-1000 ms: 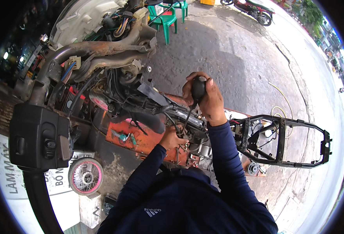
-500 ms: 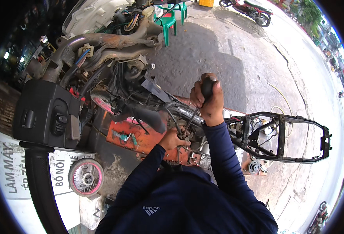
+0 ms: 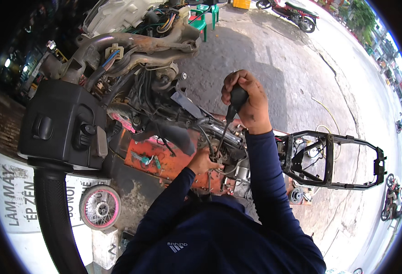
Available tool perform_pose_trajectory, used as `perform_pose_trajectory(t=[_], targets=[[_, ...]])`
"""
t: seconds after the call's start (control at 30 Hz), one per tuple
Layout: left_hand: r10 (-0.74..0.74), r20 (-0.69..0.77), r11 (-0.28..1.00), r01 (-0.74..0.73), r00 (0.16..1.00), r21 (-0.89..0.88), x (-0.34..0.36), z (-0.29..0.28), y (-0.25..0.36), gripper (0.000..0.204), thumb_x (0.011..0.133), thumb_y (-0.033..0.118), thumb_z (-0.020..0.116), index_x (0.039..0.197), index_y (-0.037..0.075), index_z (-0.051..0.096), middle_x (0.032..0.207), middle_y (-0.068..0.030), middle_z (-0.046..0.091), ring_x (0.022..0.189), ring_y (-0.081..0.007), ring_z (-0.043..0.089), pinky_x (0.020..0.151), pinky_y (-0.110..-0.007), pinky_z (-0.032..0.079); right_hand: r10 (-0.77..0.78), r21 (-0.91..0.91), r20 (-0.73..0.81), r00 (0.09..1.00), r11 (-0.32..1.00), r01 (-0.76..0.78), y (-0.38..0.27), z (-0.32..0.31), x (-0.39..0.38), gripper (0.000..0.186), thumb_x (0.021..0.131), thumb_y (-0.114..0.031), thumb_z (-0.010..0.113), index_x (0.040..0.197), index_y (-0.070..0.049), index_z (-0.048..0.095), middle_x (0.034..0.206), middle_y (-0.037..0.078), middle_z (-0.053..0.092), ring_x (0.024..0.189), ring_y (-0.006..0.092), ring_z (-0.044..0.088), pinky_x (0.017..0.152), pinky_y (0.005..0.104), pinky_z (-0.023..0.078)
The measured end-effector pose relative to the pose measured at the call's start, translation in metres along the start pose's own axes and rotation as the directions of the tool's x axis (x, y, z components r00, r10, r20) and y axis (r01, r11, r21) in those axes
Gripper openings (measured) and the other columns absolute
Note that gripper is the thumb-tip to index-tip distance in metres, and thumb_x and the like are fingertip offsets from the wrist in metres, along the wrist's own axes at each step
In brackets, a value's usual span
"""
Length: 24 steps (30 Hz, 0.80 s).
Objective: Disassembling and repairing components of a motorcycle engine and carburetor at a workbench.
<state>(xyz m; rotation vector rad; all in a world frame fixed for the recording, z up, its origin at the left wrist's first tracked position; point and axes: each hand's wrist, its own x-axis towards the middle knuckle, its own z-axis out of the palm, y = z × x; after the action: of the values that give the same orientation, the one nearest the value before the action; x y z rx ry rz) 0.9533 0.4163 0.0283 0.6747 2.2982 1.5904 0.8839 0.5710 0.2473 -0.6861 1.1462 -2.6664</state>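
Note:
My right hand [image 3: 255, 107] is closed around the black handle of a screwdriver [image 3: 238, 97]. Its thin shaft slants down and left into the engine area of a stripped motorbike [image 3: 328, 137], close to my left hand [image 3: 201, 162]. There, my left thumb stretches along a small metal part [image 3: 216, 158] while the other fingers curl behind it, partly hidden. What that hand grips I cannot make out. The screwdriver's tip is lost among the dark parts and hoses.
The handlebar with a black switch box [image 3: 57, 128] fills the left side. Below the bike lies an orange board [image 3: 144, 155] bearing small green pieces. A pink-rimmed wheel [image 3: 100, 207] leans at lower left. A sprocket [image 3: 297, 195] lies right of my right arm; green stools [image 3: 201, 20] stand at the back.
My right hand has risen slightly and the screwdriver leans differently, showing more of its handle and shaft. My left hand has shifted little. The handlebar and front parts sit slightly farther right.

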Motion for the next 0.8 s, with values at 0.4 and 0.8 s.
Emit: perform_pose_trajectory(t=[0.4,0.8], targets=[[0.038,0.000,0.996,-0.038,0.999,-0.082,-0.005,-0.003,-0.008,0.042,0.063,0.019,0.090,0.086,0.003,0.058,0.083,-0.0070,0.062,0.078,-0.0211,0.061,0.074,-0.036,0.049,0.091,-0.941,-0.053,0.994,-0.339,-0.019,-0.077,0.043,-0.004,0.027,0.084,-0.026,0.061,0.084,0.001,0.058,0.063,0.020,0.058,0.062,0.0411,0.058,0.063,0.0471,0.048],[-0.008,0.052,0.998,0.012,0.999,-0.068,-0.001,-0.004,-0.010,0.044,0.061,0.023,0.091,0.085,0.004,0.059,0.086,-0.0084,0.064,0.081,-0.0219,0.062,0.075,-0.036,0.050,0.482,-0.892,0.317,0.817,-0.142,0.430,-0.090,0.026,0.016,0.033,0.086,-0.029,0.063,0.076,0.002,0.063,0.073,0.020,0.063,0.072,0.0401,0.062,0.070,0.0467,0.049]])
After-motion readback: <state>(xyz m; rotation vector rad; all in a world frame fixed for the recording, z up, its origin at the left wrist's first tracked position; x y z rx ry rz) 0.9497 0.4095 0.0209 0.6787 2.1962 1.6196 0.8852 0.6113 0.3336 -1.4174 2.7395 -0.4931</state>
